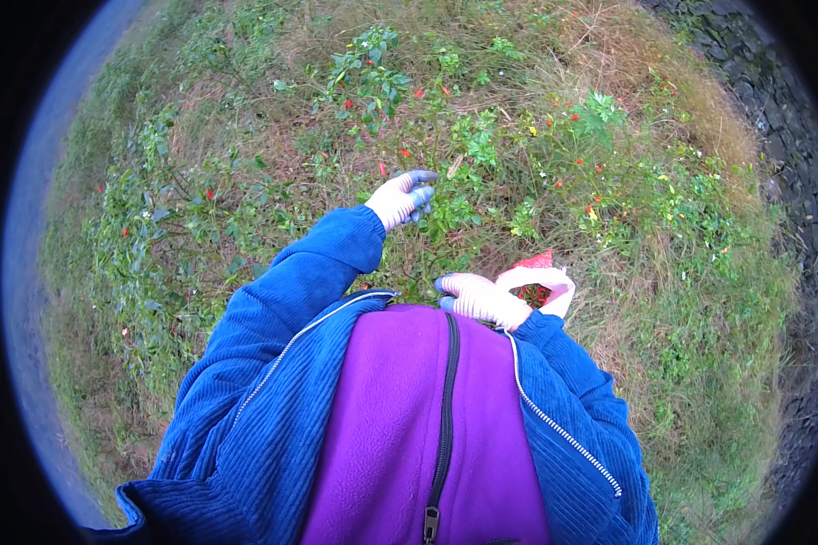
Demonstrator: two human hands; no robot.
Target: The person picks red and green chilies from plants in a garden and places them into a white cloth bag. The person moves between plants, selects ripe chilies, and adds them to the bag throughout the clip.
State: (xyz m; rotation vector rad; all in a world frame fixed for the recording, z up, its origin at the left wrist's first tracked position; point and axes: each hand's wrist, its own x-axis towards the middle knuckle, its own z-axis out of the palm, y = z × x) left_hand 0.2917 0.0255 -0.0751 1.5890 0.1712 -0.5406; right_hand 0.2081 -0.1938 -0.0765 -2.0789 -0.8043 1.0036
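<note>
Both my hands wear pale striped work gloves with grey-blue coated fingers. My left hand (401, 199) reaches out over the low pepper plants (460, 208), its fingers bent and partly spread beside leafy stems. Whether it grips a stem or fruit cannot be made out. Close to my body is my right hand (480, 298), fingers pointing left; its palm side is hidden. Against its wrist sits a white and red bag (559, 279), mouth open, with many small red peppers (533, 294) inside. A red pepper (382, 168) hangs just beyond my left hand.
A taller pepper bush (375, 75) with red fruit stands ahead. More fruiting plants (593, 197) grow to the right, and leafy ones (136, 218) to the left, among dry grass (586, 41). Dark stonework (797, 157) borders the right side; a grey paved strip (41, 225) curves along the left.
</note>
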